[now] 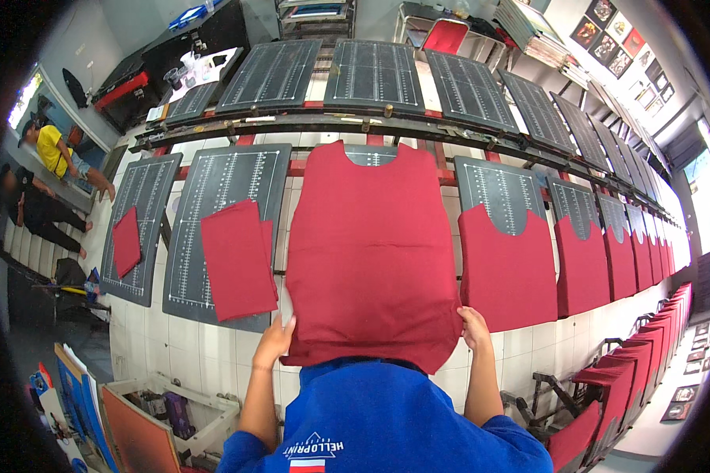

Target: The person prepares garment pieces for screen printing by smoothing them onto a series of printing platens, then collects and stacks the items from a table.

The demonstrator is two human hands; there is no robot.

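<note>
A dark red shirt panel (375,252) with a scooped neckline lies over a black marked printing board (371,155) straight in front of me. Only the board's top shows, within the neckline. My left hand (274,340) pinches the near left corner of the cloth, and my right hand (473,328) grips its near right edge. Between them the lower hem hangs close to my blue shirt, slightly wrinkled. On the board to the left sits a folded red cloth piece (239,260); a smaller folded one (126,242) is on the leftmost board.
To the right, red panels (509,272) lie on a row of boards. Beyond a metal rail (355,118) runs a second row of dark boards (375,75). Two people sit at the far left. A wooden frame (138,426) stands low left; red-covered boards (607,386) line the lower right.
</note>
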